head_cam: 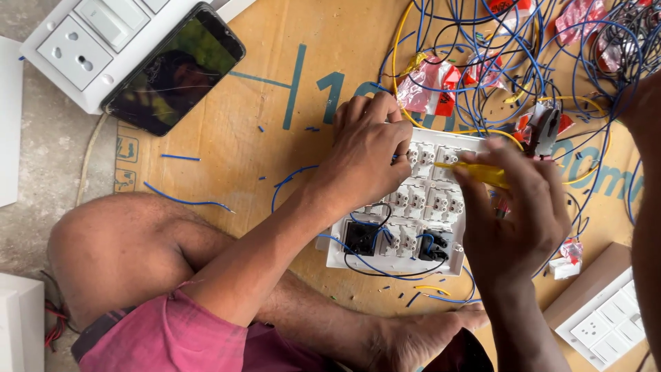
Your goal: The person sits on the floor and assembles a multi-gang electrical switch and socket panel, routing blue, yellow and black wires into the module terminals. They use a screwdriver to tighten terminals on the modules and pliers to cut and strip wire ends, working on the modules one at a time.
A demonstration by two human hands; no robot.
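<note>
White switch plate (pixel 441 265), rear up, is laid on cardboard sheet (pixel 275 138) w/ blue wires (pixel 482 62) nearby. Left hand (pixel 368 155) is pressed on plate's upper edge, fingers curled. Yellow screwdriver (pixel 482 173) is pinched in right hand (pixel 520 220), tip approx. at terminals.

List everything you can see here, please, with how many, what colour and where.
White plastic switch plate, back up: one, centre, on the cardboard.
Brown cardboard sheet: one, under the work.
Black smartphone: one, upper left.
White switchboard panels: two, upper left and lower right.
Loose wires: many, mostly blue, some yellow, upper right.
Red and clear wrappers: several, among the wires.
Yellow-handled tool: one, in the right hand.
Left hand: on the plate.
Right hand: grips the tool.
</note>
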